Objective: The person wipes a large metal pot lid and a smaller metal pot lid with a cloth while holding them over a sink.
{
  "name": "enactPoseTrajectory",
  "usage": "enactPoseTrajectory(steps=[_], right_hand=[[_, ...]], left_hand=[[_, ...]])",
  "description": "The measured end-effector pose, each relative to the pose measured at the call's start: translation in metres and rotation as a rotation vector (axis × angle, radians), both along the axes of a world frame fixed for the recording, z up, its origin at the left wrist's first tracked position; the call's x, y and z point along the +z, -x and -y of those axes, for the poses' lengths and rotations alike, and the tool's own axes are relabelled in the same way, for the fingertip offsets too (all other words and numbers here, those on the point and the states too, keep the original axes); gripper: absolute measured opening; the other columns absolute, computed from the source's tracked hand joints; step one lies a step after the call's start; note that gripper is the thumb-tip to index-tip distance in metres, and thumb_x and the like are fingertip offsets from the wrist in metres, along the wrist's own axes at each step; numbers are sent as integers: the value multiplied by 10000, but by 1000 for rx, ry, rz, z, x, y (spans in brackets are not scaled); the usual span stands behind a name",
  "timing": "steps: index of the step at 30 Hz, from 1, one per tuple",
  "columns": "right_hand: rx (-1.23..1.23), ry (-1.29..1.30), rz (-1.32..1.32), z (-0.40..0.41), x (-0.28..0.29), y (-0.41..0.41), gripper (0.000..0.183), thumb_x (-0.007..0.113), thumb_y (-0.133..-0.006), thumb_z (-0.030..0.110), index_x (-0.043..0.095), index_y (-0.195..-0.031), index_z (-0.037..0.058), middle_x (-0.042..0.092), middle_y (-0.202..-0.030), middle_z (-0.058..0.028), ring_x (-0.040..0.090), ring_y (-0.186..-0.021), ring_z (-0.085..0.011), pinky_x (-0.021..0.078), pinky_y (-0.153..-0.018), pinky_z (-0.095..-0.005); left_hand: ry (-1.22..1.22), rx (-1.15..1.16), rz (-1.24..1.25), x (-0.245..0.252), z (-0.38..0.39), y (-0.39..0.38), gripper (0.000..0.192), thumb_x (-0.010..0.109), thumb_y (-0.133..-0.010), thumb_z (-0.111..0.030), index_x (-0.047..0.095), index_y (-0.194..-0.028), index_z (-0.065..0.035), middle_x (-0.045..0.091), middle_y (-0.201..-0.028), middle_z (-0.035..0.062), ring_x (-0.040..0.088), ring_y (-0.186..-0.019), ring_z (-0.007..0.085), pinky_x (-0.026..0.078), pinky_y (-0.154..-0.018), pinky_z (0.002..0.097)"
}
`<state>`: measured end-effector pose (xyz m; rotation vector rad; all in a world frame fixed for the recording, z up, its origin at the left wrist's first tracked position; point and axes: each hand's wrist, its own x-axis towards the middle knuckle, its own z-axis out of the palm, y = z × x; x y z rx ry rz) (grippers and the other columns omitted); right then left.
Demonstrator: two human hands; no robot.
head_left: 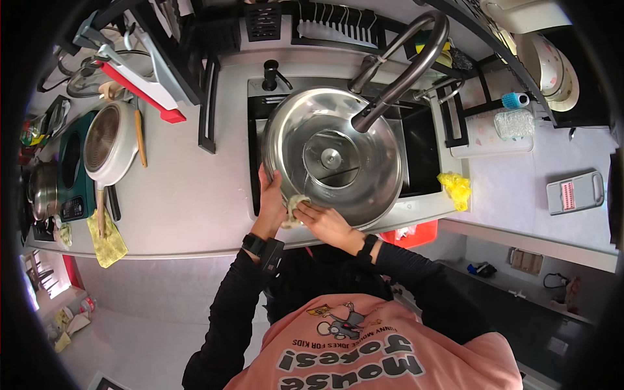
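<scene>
A large round stainless steel wok lid [375,168], with a see-through window and a metal disc at its centre, lies tilted over the black double sink [424,146]. My left hand [271,199] grips its near left edge, thumb on top. In my right hand [329,225] is a crumpled pale cloth [294,210], pressed against the near left rim close to the left fingers. The curved metal faucet [414,63] reaches over the lid, its spout above the right part. Much of the sink is hidden underneath.
A white pan [127,141] leans by a green cooktop [73,170] on the left. A yellow cloth [108,241] hangs over the counter edge. Crumpled yellow plastic [456,189] sits right of the sink, with a grey grater [575,192] further right. A black rack post [208,107] stands left.
</scene>
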<state>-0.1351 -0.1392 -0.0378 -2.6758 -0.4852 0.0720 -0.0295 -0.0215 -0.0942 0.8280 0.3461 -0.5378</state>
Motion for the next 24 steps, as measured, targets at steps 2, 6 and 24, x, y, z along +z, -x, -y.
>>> enactPoseTrajectory(steps=[2,6,24], right_hand=[[107,-4,75,22,-6,31,377,552,-738,65,580,-1111,17,582,-1165,-118,586,-1074,-266,513,-866,-344],[126,114,34,90,8,92,406,553,-739,81,586,-1142,43,558,-1236,-101,506,-1204,-250,396,-1041,-366],[123,-23,69,60,-18,71,382,539,-785,122,580,-1157,47,520,-1304,-117,481,-1235,-261,359,-1072,-359]], left_hand=[[24,33,6,-18,-8,1,402,424,-988,-109,330,-1369,-195,497,-1255,34,500,-1090,162,453,-911,325],[59,18,0,-27,-11,1,372,406,-989,-110,349,-1342,-213,461,-1307,60,483,-1150,213,453,-969,398],[-5,-46,3,-2,-6,1,373,409,-993,-126,324,-1347,-208,476,-1275,50,500,-1116,194,467,-937,374]])
